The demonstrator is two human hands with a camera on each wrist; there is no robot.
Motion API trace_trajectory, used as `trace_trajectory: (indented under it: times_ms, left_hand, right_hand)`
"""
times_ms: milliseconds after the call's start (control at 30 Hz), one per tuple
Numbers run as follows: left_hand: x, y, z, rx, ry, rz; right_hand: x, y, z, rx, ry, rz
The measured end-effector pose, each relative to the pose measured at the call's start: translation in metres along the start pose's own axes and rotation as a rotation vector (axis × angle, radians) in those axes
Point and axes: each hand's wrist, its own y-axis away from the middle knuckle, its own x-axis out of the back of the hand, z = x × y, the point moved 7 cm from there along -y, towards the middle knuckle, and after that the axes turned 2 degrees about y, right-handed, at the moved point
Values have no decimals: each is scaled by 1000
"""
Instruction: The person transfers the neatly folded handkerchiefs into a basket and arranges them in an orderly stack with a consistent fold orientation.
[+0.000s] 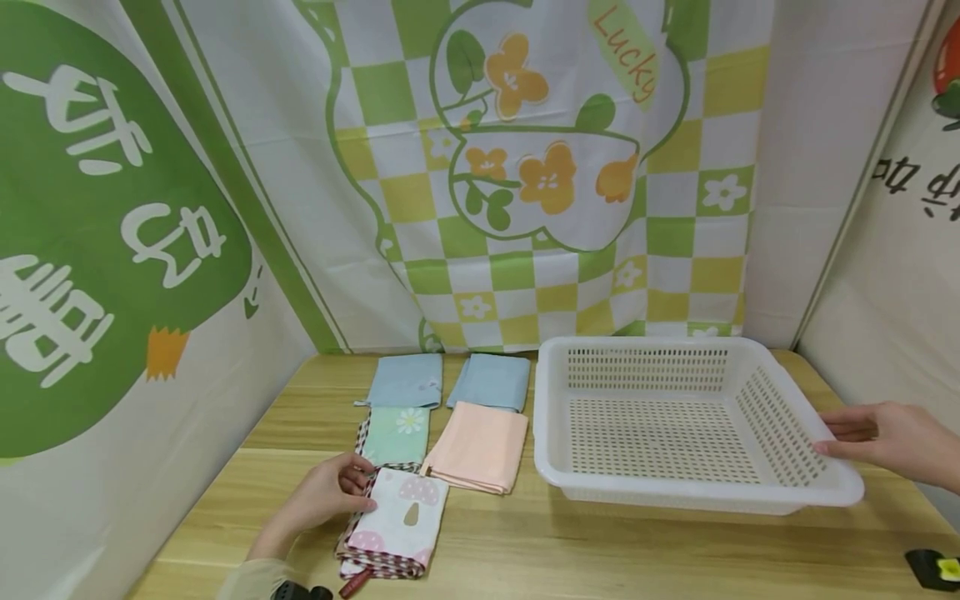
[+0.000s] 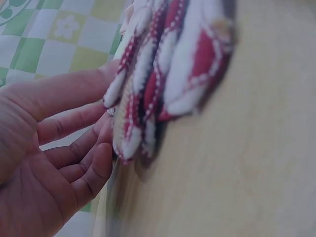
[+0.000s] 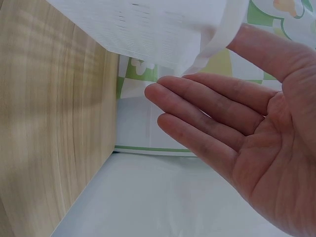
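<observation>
In the head view my left hand (image 1: 330, 492) touches the left edge of a folded white towel (image 1: 397, 521) with pink mushrooms and a red-checked border. Close up, its thumb and fingertips meet the red-and-white stitched edges (image 2: 158, 64) of the cloth layers, its fingers (image 2: 84, 163) loosely bent. My right hand (image 1: 892, 442) holds the right rim of a white plastic basket (image 1: 697, 496) with slotted walls. The right wrist view shows the thumb at the rim (image 3: 227, 34) and the other fingers (image 3: 197, 103) stretched out below it.
Behind the mushroom towel lie a green daisy towel (image 1: 397, 433), a peach towel (image 1: 480, 446) and two blue towels (image 1: 405, 379) (image 1: 491, 382), all folded. Printed curtains (image 1: 570, 283) enclose the wooden table (image 1: 600, 558) at the back and sides. A black object (image 1: 926, 569) is at the right.
</observation>
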Motion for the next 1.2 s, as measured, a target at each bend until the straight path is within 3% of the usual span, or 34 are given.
trace_trajectory:
  times_ms: [767,1200]
  left_hand:
    - [-2,-3,-4,6,2,-8]
    - [-1,0,-5,52,23,6]
  right_hand:
    - [-3,-2,5,-4,-3,-3]
    - [0,-1,0,-9,-6,-2]
